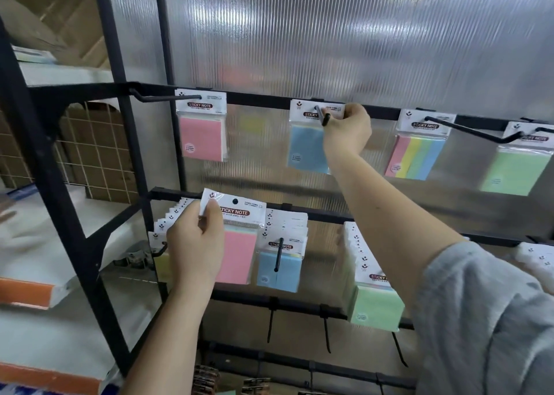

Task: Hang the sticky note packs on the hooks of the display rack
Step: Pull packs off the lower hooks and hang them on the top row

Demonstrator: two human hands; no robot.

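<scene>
Rack: black metal display rack [374, 111], hooks jutting toward the viewer.
Upper pack: blue sticky note pack [305, 148], header threaded on black hook [321, 115]; right hand [347, 130] pinches its header.
Spare pack: pink sticky note pack [238, 238], upright, gripped by left hand [195, 244], below-left of that hook, unhung.

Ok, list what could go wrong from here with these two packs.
1. The right hand pinches the blue pack at its header near the hook tip; released early, it may slide off.
2. The left hand holds the pink pack by one corner; it could swing into the lower-row packs behind it.
</scene>
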